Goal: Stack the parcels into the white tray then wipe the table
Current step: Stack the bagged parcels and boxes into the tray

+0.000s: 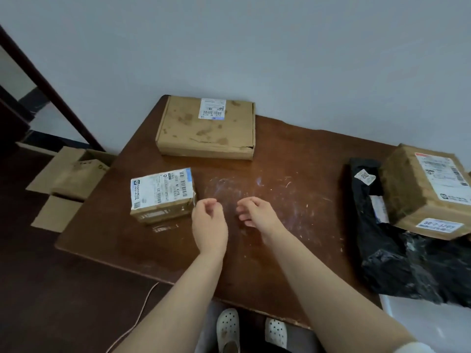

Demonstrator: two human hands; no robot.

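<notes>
Scratched brown wooden table (293,154) is showing a white tray (420,319) at its near right corner, beside a black plastic mailer (397,256). Left hand (209,225) and right hand (257,212) are hovering loosely curled, gripping nothing, by a small labelled cardboard parcel (161,197); a flat stained carton (206,128) is lying farthest.

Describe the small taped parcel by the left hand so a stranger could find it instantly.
Start at the brown table against the grey wall. On its left side, nearer than the large flat cardboard box, sits a small parcel beside the left hand. Unlike its neighbours, its top is almost wholly covered by a white label.
</notes>
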